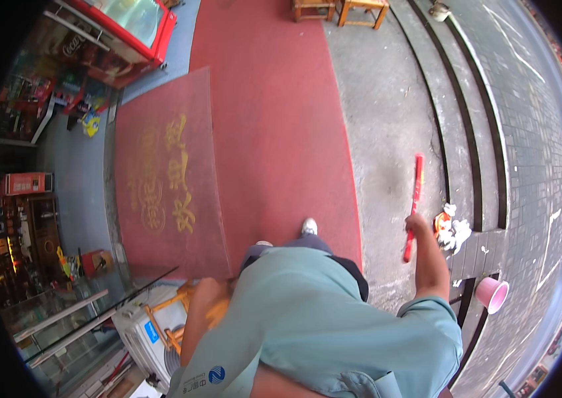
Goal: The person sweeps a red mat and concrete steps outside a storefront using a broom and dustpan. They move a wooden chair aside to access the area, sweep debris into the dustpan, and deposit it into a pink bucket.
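My right hand (415, 222) is closed around a long, narrow red tube (418, 182). It is held out to my right over the grey concrete, one end pointing forward and a shorter end sticking out behind the hand. Whether it is a rolled sheet or a solid stick, I cannot make out. My left arm (202, 302) is bent close against my side. The fingers of that hand are hidden by my green shirt (307, 298). Beside the left arm shows a yellow-orange surface (217, 312), partly covered by the shirt.
Red carpet (274, 132) runs ahead, with a lettered mat (168, 172) on the left. Grey steps (466, 119) drop away at right, near crumpled white tissues (454, 233) and a pink bucket (492, 295). Wooden stools (360, 10), a red-framed fridge (155, 36) and a glass counter (62, 312) stand around.
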### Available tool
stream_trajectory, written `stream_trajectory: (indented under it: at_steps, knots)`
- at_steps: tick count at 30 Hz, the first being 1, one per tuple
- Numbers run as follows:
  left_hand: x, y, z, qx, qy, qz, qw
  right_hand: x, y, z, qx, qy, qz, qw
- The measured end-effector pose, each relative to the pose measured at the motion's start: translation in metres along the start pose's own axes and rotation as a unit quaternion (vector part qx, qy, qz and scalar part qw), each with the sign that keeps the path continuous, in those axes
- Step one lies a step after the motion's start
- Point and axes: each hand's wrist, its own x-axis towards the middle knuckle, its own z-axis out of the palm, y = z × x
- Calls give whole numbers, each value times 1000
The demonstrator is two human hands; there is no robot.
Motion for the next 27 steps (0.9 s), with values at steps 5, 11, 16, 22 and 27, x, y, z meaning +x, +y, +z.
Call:
stream_trajectory:
  at_steps: [5,11,16,22,27]
  knots:
    - [44,6,-5,-97,15,20,995,-97,-128,38,180,53,-38,982]
    - [168,-55,13,-270,-101,-113,951,-61,-298,121,126,-229,-152,953]
    - [269,-65,-47,-398,-65,-249,881,-90,-477,202,-66,-295,-207,931]
    - [318,-74,-151,-539,62,-239,806,50,-431,51,77,-213,-96,969]
    - [351,-103,-161,-466,-99,-287,831,50,-441,-60,82,79,8,994]
